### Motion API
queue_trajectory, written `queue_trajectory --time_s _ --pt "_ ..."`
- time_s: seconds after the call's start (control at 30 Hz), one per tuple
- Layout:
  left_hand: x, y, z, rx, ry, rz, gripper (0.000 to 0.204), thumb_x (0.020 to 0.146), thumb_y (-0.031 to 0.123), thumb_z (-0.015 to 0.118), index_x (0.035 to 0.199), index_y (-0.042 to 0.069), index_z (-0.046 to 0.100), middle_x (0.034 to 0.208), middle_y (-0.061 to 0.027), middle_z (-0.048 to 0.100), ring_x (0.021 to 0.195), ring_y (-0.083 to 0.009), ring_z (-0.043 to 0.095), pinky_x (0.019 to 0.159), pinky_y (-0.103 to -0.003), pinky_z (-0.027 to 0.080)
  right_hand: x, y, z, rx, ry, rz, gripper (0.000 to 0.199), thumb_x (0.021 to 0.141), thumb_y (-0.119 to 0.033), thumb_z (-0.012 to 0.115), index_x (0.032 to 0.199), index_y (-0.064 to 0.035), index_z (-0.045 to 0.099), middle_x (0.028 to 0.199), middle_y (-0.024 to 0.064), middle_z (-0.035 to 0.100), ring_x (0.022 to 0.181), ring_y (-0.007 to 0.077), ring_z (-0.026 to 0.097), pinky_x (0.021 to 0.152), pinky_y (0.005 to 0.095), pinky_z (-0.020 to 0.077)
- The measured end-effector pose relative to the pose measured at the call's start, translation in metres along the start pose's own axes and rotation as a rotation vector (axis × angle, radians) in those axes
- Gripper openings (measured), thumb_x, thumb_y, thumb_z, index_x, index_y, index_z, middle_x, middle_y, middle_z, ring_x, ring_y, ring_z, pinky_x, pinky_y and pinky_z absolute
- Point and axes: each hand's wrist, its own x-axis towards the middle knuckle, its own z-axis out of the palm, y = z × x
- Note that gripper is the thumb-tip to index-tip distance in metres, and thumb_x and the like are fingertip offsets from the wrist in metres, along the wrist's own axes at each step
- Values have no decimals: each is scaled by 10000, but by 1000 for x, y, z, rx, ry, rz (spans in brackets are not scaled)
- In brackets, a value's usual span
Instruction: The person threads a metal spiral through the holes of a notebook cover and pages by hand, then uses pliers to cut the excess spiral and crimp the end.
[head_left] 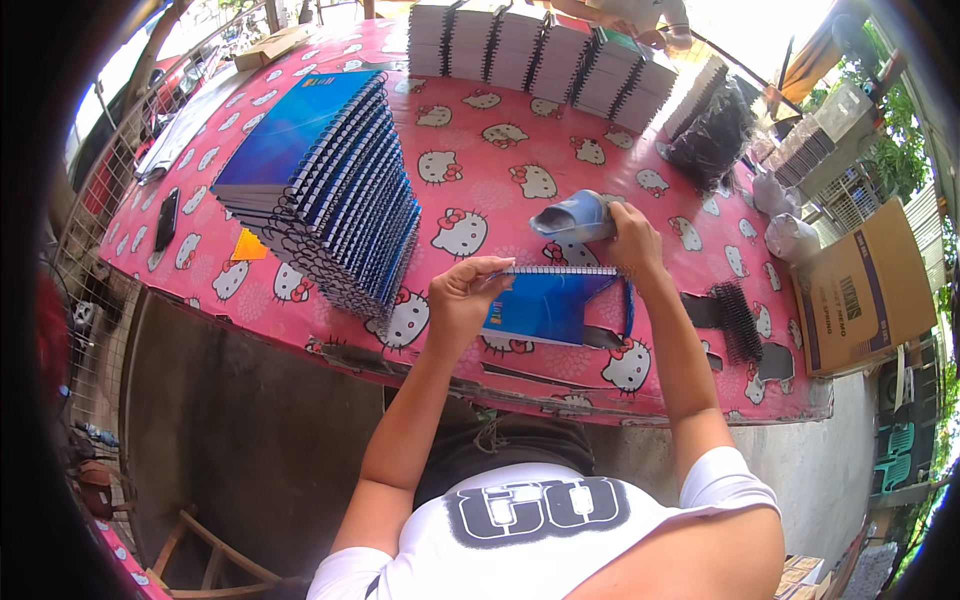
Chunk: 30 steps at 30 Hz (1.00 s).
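Observation:
A blue-covered spiral notebook (545, 305) lies in front of me, its wire coil along the far edge. My left hand (468, 292) is closed in a pinch on the coil's left end. Just beyond the notebook is a rolled blue-grey object (575, 218), whose kind I cannot make out. The fingers of my right hand (635, 237) are closed at its right end, partly hidden. A thin blue loop (628, 308) shows beside the notebook's right side. To the left rises a tall stack of blue spiral notebooks (340, 190).
Thick spiral-bound books (540, 60) stand along the far side of the pink patterned tablecloth (480, 150). A black plastic bag (712, 135), black coils (738, 322) and a cardboard box (865, 290) are at right. A phone (167, 220) lies left. Another person's arm (640, 15) shows beyond.

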Motion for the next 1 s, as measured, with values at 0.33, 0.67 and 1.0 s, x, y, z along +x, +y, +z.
queue_trajectory --time_s 0.33,0.67,1.0 --pt "-21 33 27 287 38 476 210 760 -76 749 902 3 616 999 -151 661 899 -194 669 717 -283 594 -92 -17 3 -141 -179 396 600 807 -344 692 1257 -25 458 1320 223 439 1205 408 460 967 479 421" --pt "-49 13 33 448 35 418 206 738 -50 778 887 -11 641 985 -151 666 812 -186 687 647 -264 593 -142 18 -10 -31 -5 306 494 818 -284 704 1226 -52 550 1215 199 533 1136 355 505 963 460 404" --pt "-43 17 34 490 42 491 231 722 -98 747 924 -30 657 985 -152 660 837 -241 680 662 -302 579 -149 -93 -62 340 49 -153 415 787 -171 718 1160 -35 600 1059 160 597 978 331 577 837 415 473"
